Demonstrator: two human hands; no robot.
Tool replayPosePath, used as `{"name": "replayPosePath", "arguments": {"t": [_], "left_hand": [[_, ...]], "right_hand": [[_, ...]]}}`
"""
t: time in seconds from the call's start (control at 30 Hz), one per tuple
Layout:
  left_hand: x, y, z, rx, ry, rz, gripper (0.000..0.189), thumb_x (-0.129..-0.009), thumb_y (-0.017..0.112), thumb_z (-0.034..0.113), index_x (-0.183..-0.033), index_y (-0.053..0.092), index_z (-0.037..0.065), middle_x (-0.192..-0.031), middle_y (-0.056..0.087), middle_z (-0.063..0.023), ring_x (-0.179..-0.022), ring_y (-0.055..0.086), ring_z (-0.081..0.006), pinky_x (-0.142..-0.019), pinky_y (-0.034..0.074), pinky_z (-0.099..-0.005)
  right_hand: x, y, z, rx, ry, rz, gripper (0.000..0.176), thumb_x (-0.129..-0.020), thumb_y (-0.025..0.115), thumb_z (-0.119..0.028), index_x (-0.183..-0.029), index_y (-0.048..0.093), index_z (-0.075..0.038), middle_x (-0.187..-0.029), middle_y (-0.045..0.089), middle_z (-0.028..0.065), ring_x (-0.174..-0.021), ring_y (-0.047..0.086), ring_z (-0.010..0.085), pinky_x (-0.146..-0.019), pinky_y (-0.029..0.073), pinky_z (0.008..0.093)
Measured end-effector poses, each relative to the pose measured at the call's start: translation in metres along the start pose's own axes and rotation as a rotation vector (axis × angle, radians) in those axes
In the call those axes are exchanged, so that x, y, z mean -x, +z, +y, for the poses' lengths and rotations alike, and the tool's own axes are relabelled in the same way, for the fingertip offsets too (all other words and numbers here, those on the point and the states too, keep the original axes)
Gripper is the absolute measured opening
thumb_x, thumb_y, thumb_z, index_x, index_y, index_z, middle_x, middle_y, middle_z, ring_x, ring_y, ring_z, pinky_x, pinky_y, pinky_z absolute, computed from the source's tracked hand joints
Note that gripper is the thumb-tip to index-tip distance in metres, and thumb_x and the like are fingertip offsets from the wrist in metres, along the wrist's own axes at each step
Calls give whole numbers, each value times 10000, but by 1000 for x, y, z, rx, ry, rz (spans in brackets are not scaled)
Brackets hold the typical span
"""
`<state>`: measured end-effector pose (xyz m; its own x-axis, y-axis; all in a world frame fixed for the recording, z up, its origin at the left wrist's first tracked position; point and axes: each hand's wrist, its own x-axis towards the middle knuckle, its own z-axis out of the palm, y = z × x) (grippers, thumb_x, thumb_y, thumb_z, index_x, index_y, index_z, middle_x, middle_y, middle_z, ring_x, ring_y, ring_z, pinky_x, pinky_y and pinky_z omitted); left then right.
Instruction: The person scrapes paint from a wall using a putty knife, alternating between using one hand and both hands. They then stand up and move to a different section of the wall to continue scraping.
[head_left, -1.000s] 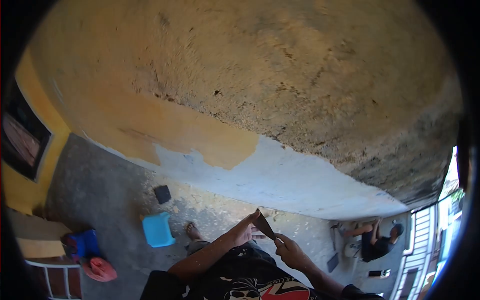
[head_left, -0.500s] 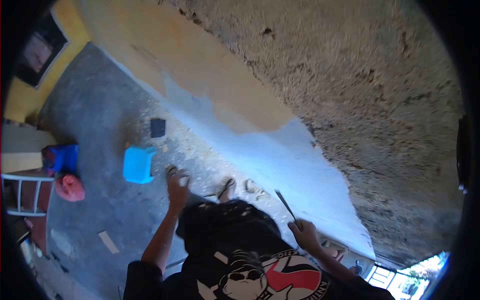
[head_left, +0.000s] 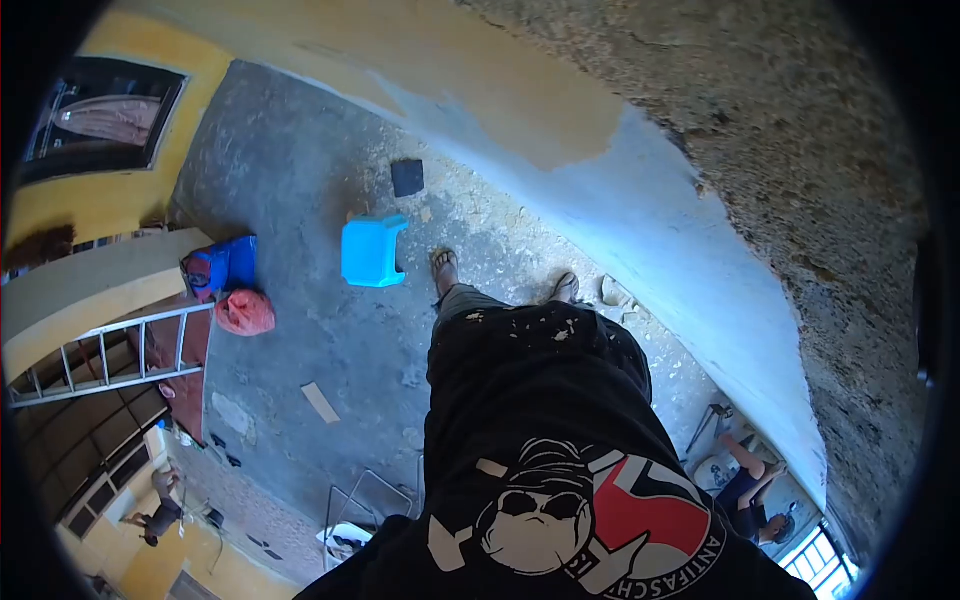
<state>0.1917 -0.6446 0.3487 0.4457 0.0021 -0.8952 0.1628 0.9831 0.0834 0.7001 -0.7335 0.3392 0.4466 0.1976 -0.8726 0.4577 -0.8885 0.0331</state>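
Observation:
Neither my left hand nor my right hand shows in the head view, and no held tool can be seen. My black printed shirt fills the lower middle, with dark paint-spotted clothing at the waist. My sandalled feet stand on the speckled floor. Close to them is an upturned-looking light blue plastic stool, with a dark square piece beyond it. Along the right runs a wall, partly smooth and whitish, partly rough and brown.
A pink bag and a blue object lie at left near a metal ladder. A person sits at lower right; another person is at lower left. A flat strip lies on the floor.
Both hands, and the thin tool in the hand on the right, have left the view. The camera view has shifted; stool and feet appear further right and higher.

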Motion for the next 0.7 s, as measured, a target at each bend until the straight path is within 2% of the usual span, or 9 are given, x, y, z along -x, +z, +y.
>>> {"name": "replayPosePath", "arguments": {"t": [0.3,0.43,0.5,0.53,0.57,0.63,0.7], "left_hand": [[14,-3,-14,128,-126,-130,231,-910,640,278,-876,629,50,-624,445,24,-512,352,-64,-446,266,-257],[7,-29,31,133,-120,-115,262,-921,630,300,-836,630,52,-561,410,47,-442,308,-42,-388,227,-245],[-4,-38,58,76,-44,-86,261,-925,629,281,-802,620,51,-534,362,63,-417,298,-33,-370,208,-235],[1,-35,85,-65,-83,-109,276,-925,623,271,-859,643,4,-552,448,36,-450,371,-67,-402,287,-269],[-13,-41,76,-294,54,-90,304,-923,623,271,-956,638,-30,-678,552,-32,-572,479,-126,-515,387,-304],[-15,-38,76,-533,192,-88,361,-920,624,271,-1054,632,-64,-804,656,-100,-694,588,-185,-627,486,-340],[-3,-29,85,-500,193,-20,507,-919,618,257,-1273,505,-88,-1218,599,-223,-1079,569,-279,-979,428,-393]], "right_hand": [[5,-6,3,81,34,6,322,-924,606,-324,-769,609,-41,-631,549,13,-606,490,73,-543,388,280],[6,-7,5,95,41,7,316,-921,613,-318,-753,596,-51,-620,530,4,-595,471,64,-531,370,269],[12,-6,5,75,43,16,314,-920,617,-316,-745,589,-56,-614,520,0,-589,461,60,-525,360,264],[14,-6,3,63,41,21,314,-919,619,-314,-741,586,-58,-611,515,-2,-587,457,58,-522,356,261],[18,-6,1,42,37,29,313,-918,621,-313,-737,583,-61,-609,511,-4,-584,452,55,-519,351,259],[30,-13,-18,-45,0,47,312,-917,624,-310,-729,576,-66,-603,501,-8,-579,442,51,-513,342,253],[49,-30,-60,-371,-141,51,312,-916,628,-307,-721,570,-70,-597,491,-12,-573,433,46,-507,333,248]]}}
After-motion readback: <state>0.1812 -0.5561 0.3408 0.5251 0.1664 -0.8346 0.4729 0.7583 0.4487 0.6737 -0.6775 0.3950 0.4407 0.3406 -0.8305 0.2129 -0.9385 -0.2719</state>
